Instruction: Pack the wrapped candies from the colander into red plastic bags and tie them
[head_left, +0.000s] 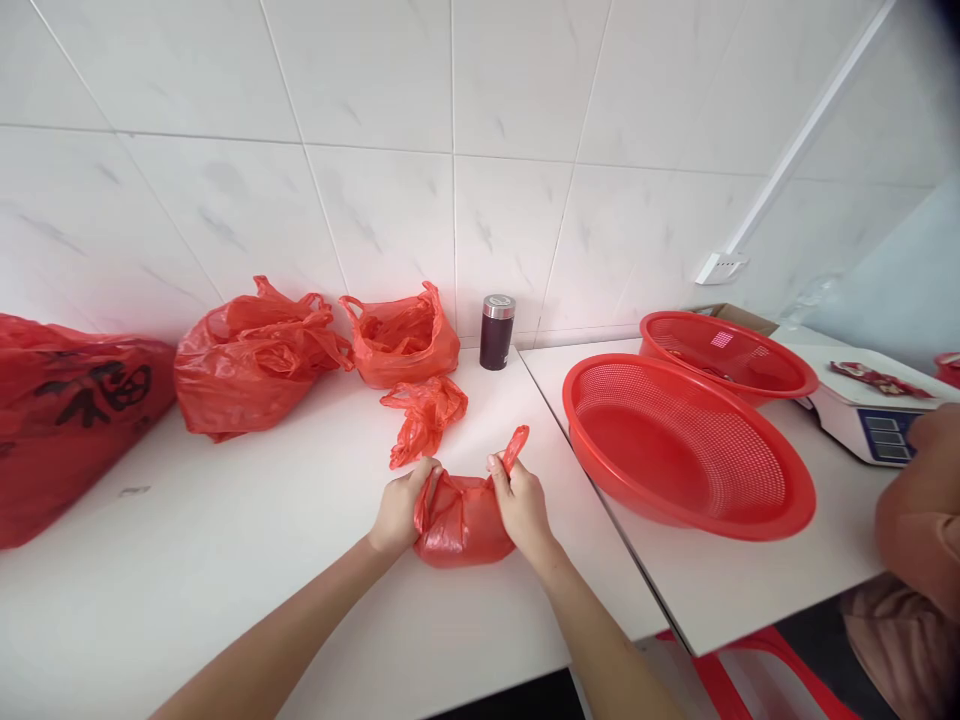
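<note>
A filled red plastic bag (465, 530) rests on the white table between my hands; what it contains is hidden. My left hand (401, 505) is closed around the bag's left handle side. On the other side, my right hand (523, 505) grips the right handle, and a loop of it sticks up above the thumb. Just behind lies a crumpled red plastic bag (427, 415). Farther back, an upright red bag (401, 340) with its mouth gaping holds more red plastic.
A dark tumbler (496, 335) stands near the tiled wall. Two red plastic baskets (686, 450) occupy the right table, beside a digital scale (862, 420) bearing reddish packets. Another person's arm (926, 500) is at far right. Large red bags (247, 365) sit at left.
</note>
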